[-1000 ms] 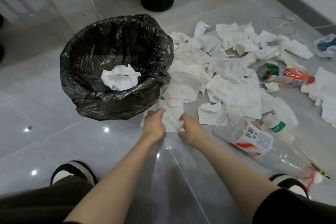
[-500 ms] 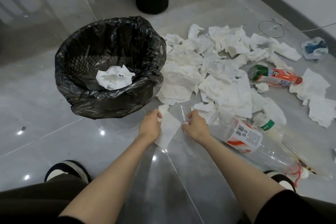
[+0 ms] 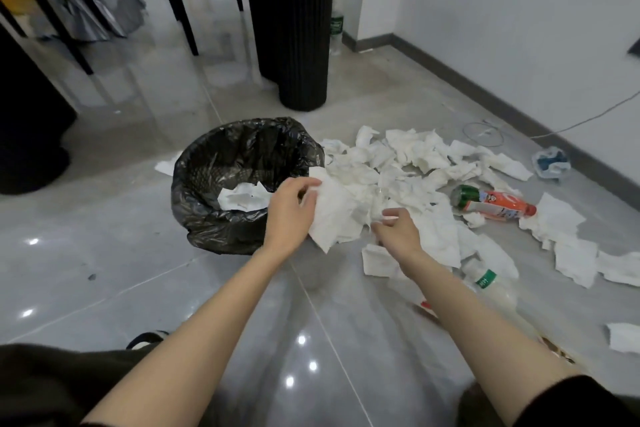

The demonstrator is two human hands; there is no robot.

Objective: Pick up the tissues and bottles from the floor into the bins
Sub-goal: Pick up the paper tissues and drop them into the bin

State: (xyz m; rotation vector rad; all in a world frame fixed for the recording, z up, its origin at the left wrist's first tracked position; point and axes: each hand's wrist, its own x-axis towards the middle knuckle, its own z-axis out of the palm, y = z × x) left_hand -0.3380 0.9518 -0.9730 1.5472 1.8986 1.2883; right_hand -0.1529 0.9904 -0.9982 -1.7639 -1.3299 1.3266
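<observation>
Here, left hand [image 3: 289,215] pinches a crumpled white tissue [image 3: 336,215] right of the glossy black-bagged bin [image 3: 207,218]; right hand [image 3: 398,236] curled, grip unclear

floor [image 3: 104,253]: glossy tile | tissues [image 3: 408,163]: crumpled paper | bin liner [image 3: 249,146]: shiny plastic

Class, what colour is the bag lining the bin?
The bag is glossy black, seen best in the head view.

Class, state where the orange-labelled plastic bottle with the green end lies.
In the head view, the orange-labelled plastic bottle lies on its side at the right edge of the white tissue pile, beyond the right hand.
</observation>
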